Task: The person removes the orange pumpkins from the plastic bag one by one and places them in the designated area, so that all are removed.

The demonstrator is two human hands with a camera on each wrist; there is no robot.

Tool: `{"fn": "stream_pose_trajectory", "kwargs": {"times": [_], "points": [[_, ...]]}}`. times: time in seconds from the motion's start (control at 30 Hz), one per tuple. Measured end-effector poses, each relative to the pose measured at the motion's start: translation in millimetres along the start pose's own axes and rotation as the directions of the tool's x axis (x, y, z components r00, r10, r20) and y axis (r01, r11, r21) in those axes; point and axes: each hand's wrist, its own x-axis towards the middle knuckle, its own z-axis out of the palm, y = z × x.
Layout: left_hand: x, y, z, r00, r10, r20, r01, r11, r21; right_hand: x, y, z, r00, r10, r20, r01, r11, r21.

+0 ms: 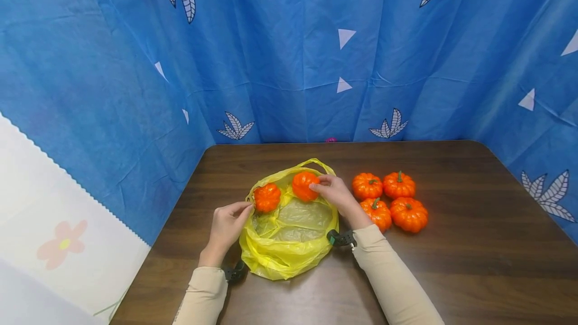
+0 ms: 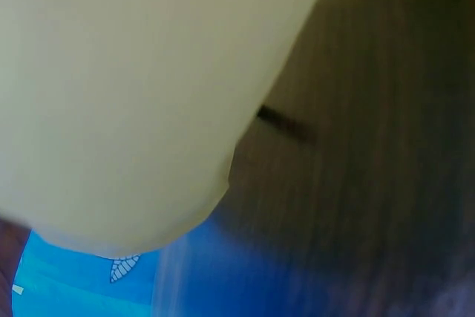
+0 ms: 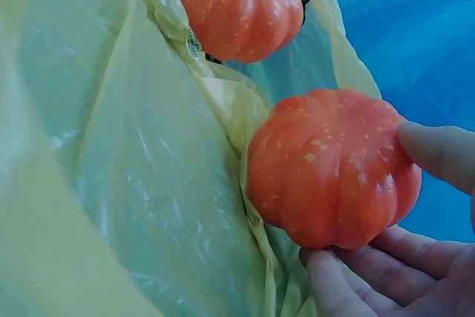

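A yellow plastic bag [image 1: 289, 260] stands with its mouth wide on the table. My right hand [image 1: 336, 193] holds a small orange pumpkin [image 1: 303, 186] over the far part of the bag's mouth. In the right wrist view, the thumb lies on one side of this ribbed, speckled pumpkin [image 3: 334, 172] and the fingers lie beneath it. Another pumpkin [image 1: 267, 197] is just inside the bag's left rim. My left hand [image 1: 228, 224] pinches the rim beside that pumpkin. A pale sleeve [image 2: 126, 109] fills much of the left wrist view, hiding the left fingers.
Several more orange pumpkins [image 1: 399, 184] sit grouped right of the bag, close to the right forearm. A bag handle loop [image 1: 318, 162] sticks up at the back. Blue patterned curtain [image 1: 289, 64] hangs behind the brown wooden table [image 1: 487, 255].
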Motion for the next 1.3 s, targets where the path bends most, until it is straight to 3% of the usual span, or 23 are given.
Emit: {"fn": "stream_pose_trajectory", "kwargs": {"times": [0.43,0.7,1.03,1.3], "points": [[-1.1,0.5,0.4,1.0,0.003,0.001,-0.003,1.0,0.002,-13,-9,-1,0.999,-0.024,0.03,0.023,1.0,0.012],[-1.3,-2.1,1.3,1.0,0.022,-0.015,-0.023,1.0,-0.008,-27,-18,-6,0.995,-0.083,0.055,0.084,0.996,-0.016],[-1.3,-1.4,1.7,1.0,0.008,-0.001,-0.008,1.0,-0.003,-40,-11,-17,0.975,-0.194,0.11,0.198,0.98,-0.028],[-0.2,-1.8,1.9,0.999,0.033,-0.013,-0.033,0.999,-0.008,-48,-8,-27,0.947,-0.267,0.176,0.272,0.962,-0.005]]}}
